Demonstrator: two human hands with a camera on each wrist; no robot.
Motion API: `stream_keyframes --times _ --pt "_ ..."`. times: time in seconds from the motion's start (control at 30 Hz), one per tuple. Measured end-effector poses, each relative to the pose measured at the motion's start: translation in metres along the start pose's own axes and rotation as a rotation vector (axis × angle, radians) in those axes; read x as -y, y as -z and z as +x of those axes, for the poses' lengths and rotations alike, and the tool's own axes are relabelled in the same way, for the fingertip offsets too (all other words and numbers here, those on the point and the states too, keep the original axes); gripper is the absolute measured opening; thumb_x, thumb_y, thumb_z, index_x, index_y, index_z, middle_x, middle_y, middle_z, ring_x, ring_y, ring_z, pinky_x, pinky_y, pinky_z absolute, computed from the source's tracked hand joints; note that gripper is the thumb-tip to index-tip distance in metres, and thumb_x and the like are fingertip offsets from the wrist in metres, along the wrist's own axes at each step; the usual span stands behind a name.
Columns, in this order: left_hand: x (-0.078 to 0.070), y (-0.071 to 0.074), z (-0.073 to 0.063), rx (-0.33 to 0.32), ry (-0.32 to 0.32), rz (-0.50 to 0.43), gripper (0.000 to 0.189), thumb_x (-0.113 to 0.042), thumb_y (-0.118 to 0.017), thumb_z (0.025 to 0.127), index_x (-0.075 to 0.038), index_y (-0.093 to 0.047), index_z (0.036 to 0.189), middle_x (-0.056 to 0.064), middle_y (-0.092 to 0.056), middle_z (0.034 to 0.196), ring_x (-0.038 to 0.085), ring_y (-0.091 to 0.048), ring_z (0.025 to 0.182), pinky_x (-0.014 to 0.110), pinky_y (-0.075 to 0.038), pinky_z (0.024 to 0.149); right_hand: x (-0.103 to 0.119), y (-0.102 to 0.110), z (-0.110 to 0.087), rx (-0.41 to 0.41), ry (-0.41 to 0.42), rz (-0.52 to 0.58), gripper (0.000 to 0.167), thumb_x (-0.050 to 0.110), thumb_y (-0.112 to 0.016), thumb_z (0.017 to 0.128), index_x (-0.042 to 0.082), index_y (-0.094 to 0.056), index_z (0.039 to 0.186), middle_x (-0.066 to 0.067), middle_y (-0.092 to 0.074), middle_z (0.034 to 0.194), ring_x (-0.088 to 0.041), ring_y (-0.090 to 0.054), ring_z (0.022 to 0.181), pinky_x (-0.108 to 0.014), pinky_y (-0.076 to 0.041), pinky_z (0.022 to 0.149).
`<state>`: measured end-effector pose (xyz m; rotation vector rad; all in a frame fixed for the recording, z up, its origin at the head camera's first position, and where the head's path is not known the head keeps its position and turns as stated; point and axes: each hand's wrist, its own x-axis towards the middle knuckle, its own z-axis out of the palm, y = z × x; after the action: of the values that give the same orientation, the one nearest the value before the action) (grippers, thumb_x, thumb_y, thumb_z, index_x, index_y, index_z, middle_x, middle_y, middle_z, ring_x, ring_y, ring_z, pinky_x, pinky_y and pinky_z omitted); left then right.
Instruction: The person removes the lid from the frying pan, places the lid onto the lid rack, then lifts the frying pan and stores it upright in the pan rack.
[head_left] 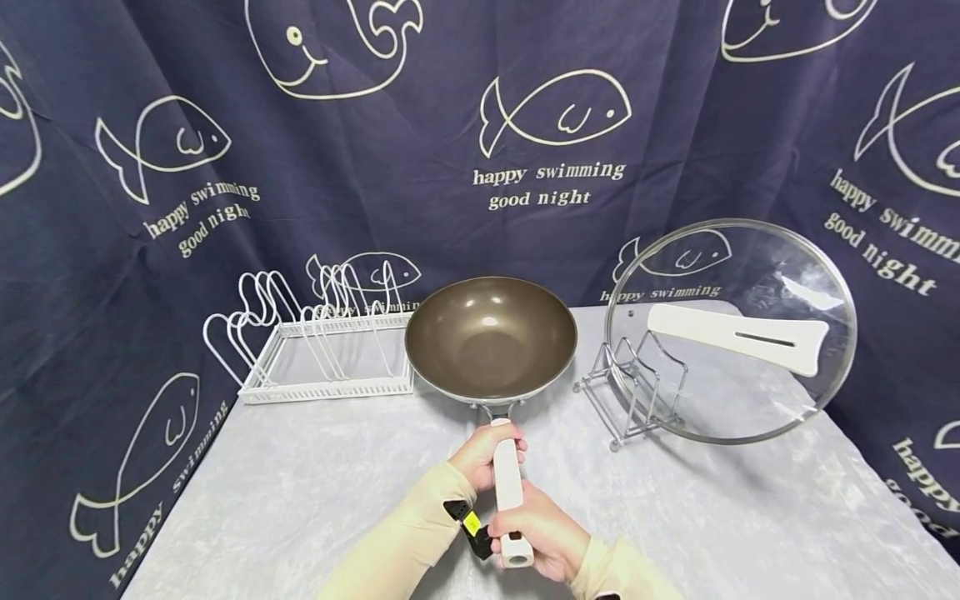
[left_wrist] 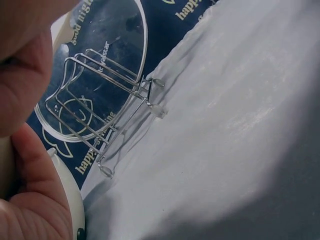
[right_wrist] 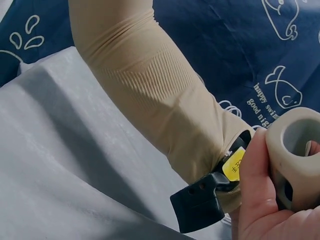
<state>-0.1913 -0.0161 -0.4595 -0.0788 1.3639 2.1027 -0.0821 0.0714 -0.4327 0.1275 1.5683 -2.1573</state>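
Observation:
A wok with a brown inside and a long white handle is in the middle of the head view. My left hand grips the handle close to the pan. Nearer to me, my right hand holds the handle's end, its thumb lying across the top. In the right wrist view the hollow handle end shows beside the right hand's fingers. The left wrist view has the left hand's fingers curled near the pale pan side. Whether the wok touches the table cannot be told.
At the left, a white wire dish rack stands beside the wok. To the right, a metal wire stand holds a large glass lid with a white handle upright. The grey table ends at a dark blue fish-print curtain.

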Motion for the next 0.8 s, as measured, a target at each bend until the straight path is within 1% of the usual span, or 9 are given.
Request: stream_keyframes --times 0.3,0.4,0.6,0.8 --pt "0.0 0.001 -0.001 0.014 0.047 0.016 0.016 -0.002 -0.047 0.085 -0.011 -0.05 0.072 0.001 -0.054 0.063 0.006 -0.05 0.05 0.015 -0.043 0.051 0.0 -0.001 0.0 -0.021 0.009 -0.009 0.057 -0.006 -0.054 0.067 -0.009 -0.027 0.118 -0.01 -0.047 0.084 -0.01 -0.054 0.053 -0.019 -0.047 0.048" --pt "-0.001 0.002 -0.001 0.031 0.056 0.022 0.016 -0.001 -0.046 0.084 -0.01 -0.048 0.072 0.001 -0.053 0.061 0.006 -0.051 0.05 0.015 -0.045 0.051 0.001 -0.001 0.0 -0.013 0.012 -0.007 0.059 -0.006 -0.054 0.067 -0.009 -0.027 0.12 -0.01 -0.046 0.084 -0.009 -0.054 0.053 -0.019 -0.047 0.047" --pt "-0.005 0.001 -0.001 0.043 0.04 0.023 0.015 0.001 -0.046 0.083 -0.01 -0.048 0.073 0.001 -0.052 0.061 0.006 -0.052 0.049 0.015 -0.046 0.051 0.005 -0.002 0.0 -0.001 0.032 -0.004 0.066 -0.006 -0.053 0.068 -0.01 -0.025 0.127 -0.009 -0.047 0.084 -0.008 -0.054 0.054 -0.018 -0.046 0.048" --pt "-0.009 -0.002 -0.003 0.037 0.042 0.035 0.019 0.002 -0.044 0.082 -0.011 -0.048 0.069 0.0 -0.051 0.061 0.006 -0.05 0.05 0.015 -0.044 0.051 0.011 -0.003 -0.002 0.008 0.021 -0.032 0.06 -0.004 -0.054 0.068 -0.008 -0.028 0.121 -0.008 -0.048 0.081 -0.01 -0.054 0.055 -0.018 -0.046 0.049"
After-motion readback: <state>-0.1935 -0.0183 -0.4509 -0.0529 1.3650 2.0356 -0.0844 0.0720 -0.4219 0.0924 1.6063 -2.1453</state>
